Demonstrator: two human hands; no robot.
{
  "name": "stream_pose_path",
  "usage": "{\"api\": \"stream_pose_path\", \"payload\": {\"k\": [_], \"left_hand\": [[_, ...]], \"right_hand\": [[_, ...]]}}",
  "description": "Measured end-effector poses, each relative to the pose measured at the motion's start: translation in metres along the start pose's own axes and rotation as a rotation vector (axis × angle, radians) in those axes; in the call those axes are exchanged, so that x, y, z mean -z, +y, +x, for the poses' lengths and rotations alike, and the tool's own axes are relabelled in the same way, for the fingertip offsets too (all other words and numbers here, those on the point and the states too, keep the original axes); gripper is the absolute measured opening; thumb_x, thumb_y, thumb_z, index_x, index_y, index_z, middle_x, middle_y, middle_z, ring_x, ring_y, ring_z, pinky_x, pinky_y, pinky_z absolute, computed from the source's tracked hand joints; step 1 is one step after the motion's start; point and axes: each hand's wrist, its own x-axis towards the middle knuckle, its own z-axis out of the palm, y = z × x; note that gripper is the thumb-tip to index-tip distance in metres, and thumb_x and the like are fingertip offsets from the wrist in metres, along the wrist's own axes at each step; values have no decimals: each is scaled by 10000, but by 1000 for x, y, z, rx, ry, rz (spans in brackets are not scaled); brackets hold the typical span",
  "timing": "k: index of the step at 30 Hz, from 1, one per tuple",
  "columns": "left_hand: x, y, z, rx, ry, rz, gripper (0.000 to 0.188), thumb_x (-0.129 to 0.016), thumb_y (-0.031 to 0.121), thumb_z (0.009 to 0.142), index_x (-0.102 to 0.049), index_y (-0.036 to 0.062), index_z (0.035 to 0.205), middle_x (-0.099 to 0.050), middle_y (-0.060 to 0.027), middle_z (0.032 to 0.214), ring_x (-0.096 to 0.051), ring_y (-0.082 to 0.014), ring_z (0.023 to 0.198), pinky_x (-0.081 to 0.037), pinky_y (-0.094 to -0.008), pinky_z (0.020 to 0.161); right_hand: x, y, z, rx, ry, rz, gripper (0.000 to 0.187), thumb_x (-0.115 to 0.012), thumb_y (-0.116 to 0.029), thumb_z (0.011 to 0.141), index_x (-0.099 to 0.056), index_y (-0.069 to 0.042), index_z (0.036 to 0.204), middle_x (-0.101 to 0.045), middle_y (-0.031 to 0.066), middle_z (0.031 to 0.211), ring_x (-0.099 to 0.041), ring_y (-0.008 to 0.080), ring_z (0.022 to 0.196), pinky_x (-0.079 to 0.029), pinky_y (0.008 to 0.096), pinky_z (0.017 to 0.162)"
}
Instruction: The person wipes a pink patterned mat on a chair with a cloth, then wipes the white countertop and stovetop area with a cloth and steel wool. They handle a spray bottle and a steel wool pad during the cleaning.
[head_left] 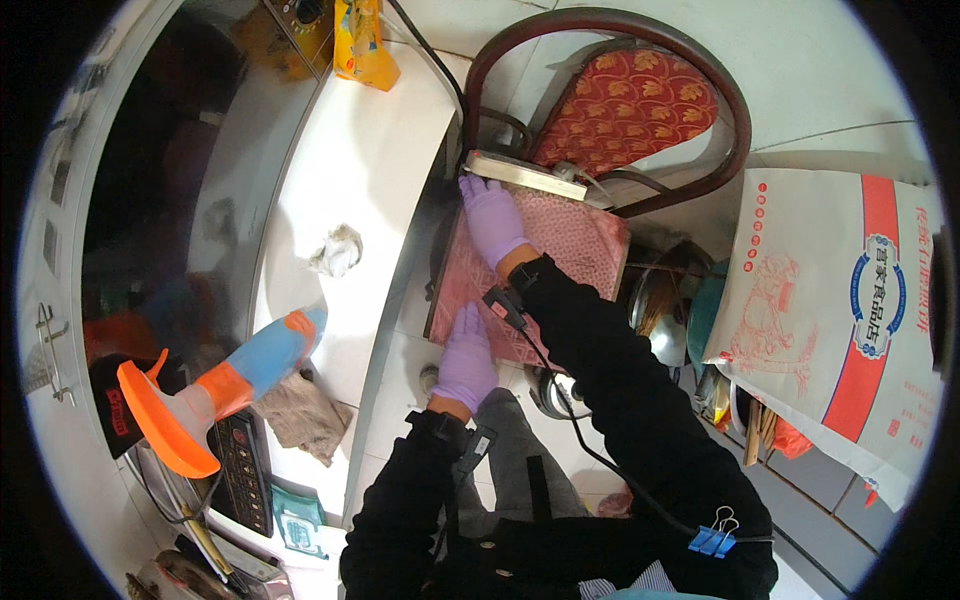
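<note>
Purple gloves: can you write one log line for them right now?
left hand: flat over pink seat; right hand: flat, near white power strip

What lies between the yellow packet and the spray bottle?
In the head view, a crumpled white wad lies between them on the white counter.

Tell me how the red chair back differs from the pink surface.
The chair back has rounded edges; the pink surface has straight sides and corners. The chair back is deep red with gold leaf shapes, while the pink surface is paler with a finer pattern. The left hand and right hand are at the pink surface; neither is at the chair back. Both surfaces are patterned.
</note>
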Motion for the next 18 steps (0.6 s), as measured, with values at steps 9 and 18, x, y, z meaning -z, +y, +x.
{"api": "stream_pose_path", "payload": {"k": [9, 18], "left_hand": [[-3, -1, 4, -35, -69, 223, 878, -641, 270, 788, -289, -128, 1487, -273, -280, 1578, -230, -402, 1487, -151, -382, 1243], [-2, -3, 1, -9, -47, 44, 727, -557, 213, 851, -359, -114, 1469, -249, -245, 1603, -209, -380, 1498, -155, -386, 1231]], "right_hand": [[4, -11, -4, -26, -67, -58, 440, -509, -56, 886, -550, 10, 1319, -563, 166, 1315, -587, 313, 1008, -507, 407, 893], [-1, -11, 4, -162, -188, -1, 463, -511, -64, 883, -525, -3, 1342, -551, 153, 1329, -583, 306, 1032, -509, 393, 895]]}}
